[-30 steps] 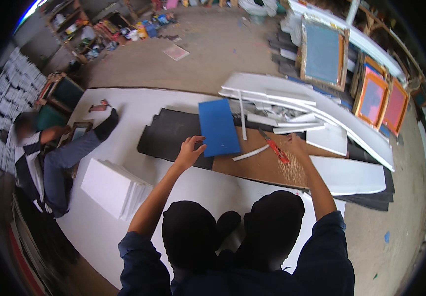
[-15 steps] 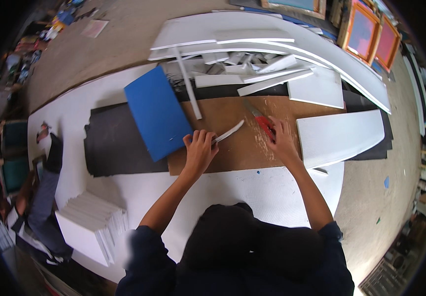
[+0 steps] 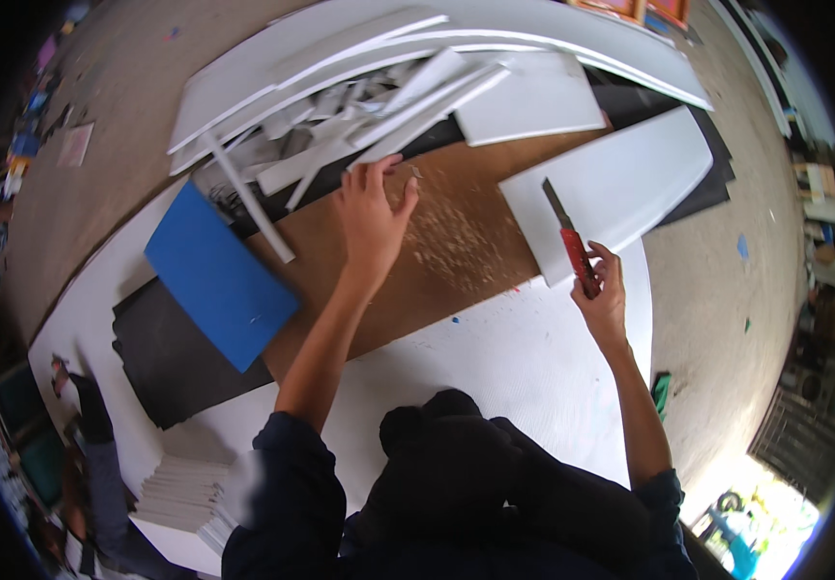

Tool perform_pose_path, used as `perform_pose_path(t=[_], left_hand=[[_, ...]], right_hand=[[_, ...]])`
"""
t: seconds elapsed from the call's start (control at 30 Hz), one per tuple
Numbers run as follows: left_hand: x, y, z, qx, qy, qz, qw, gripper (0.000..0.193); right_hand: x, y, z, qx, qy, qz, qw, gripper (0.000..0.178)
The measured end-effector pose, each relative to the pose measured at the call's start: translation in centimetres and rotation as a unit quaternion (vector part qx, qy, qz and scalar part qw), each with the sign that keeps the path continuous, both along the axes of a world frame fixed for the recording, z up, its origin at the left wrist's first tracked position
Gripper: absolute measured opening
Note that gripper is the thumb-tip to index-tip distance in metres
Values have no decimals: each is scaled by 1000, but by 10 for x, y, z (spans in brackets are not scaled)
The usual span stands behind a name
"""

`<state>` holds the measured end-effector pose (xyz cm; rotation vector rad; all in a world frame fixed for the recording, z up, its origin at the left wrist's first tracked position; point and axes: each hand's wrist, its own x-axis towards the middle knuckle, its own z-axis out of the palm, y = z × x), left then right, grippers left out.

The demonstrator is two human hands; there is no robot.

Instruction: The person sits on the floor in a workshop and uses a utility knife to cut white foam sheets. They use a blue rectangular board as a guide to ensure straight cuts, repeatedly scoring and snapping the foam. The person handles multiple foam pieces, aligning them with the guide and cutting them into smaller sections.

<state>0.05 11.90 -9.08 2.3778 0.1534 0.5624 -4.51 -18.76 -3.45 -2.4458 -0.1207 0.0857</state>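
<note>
My right hand (image 3: 605, 304) grips a red utility knife (image 3: 574, 249) by its handle. The long blade points away from me, above a white sheet (image 3: 649, 179) with one curved end. Over the scratched brown board (image 3: 340, 314), my left hand (image 3: 374, 217) is raised with fingers apart and nothing held. Its fingertips come close to the near ends of loose white strips (image 3: 427, 116). A blue panel (image 3: 219, 275) lies to the left of that hand, partly on the brown board. Beside it a narrow white strip (image 3: 248, 198) slants across the board's edge.
Black sheets (image 3: 180, 353) lie under the brown board. Long curved white panels (image 3: 340, 68) and a white rectangular sheet (image 3: 533, 101) lie at the far side. A stack of white pieces (image 3: 180, 498) stands near left; another person's leg (image 3: 108, 474) is beyond it.
My left hand has let go of a thin white strip and moved away from me. My right hand has carried the knife rightward, over the white sheet. The whole view has turned.
</note>
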Motion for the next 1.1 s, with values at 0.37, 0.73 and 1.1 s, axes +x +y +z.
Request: perform_pose_path(t=[0.37, 0.73, 1.1], left_hand=[[30, -149, -9, -284, 337, 3, 898, 66], [1, -159, 64, -474, 30, -75, 877, 42], [-88, -30, 159, -9, -264, -218, 940, 24]], right_hand=[[-58, -64, -2, 29, -49, -167, 984, 52], [-54, -82, 41, 158, -129, -272, 940, 44], [-82, -90, 112, 271, -209, -213, 915, 45]])
